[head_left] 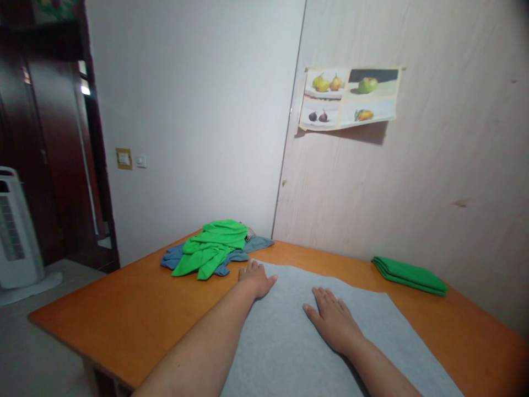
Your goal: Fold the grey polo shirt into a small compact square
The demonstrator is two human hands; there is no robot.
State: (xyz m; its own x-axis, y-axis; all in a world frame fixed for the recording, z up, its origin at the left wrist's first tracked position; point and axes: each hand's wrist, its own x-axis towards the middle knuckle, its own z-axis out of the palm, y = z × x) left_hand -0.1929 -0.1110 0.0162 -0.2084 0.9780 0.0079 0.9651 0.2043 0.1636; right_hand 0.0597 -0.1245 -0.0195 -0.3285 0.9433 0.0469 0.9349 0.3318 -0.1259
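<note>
A grey cloth [289, 342] lies spread flat on the orange wooden table [103, 314]. My left hand [256, 278] rests palm down on the cloth's far left corner, fingers stretched out. My right hand [333, 317] lies flat on the cloth's middle, fingers spread. Neither hand holds anything. Just beyond my left hand sits a heap of crumpled cloths, bright green [210, 245] on top of blue-grey ones [173, 258].
A neatly folded green cloth [409, 274] lies at the table's right side near the wooden wall panel. A fruit poster [349, 98] hangs on that wall. A white appliance [14, 231] stands on the floor at the left, beside a dark doorway.
</note>
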